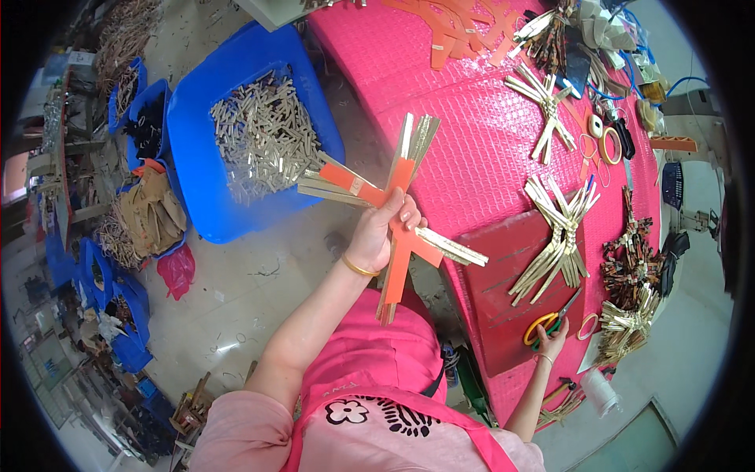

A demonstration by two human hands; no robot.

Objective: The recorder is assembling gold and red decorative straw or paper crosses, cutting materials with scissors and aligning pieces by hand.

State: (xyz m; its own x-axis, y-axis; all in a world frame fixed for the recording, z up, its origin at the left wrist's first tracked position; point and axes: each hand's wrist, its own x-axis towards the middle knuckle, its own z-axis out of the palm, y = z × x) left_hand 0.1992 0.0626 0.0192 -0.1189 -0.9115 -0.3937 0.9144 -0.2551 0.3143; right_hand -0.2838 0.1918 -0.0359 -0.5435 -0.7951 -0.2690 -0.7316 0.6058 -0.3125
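My left hand is closed around the middle of an orange X-shaped template, raised between the blue bin and the pink table. Bundles of flat gold strips lie along its arms and stick out past their ends. Down at the right, my right hand grips scissors by their yellow and green handles, the blades pointing up and to the right over a dark red board. A crossed piece of woven gold strips lies on the board above the scissors.
A blue bin of short gold offcuts stands left of the pink-covered table. Orange templates, another crossed gold piece, a tape roll and strip bundles lie on the table. A thread spool sits lower right.
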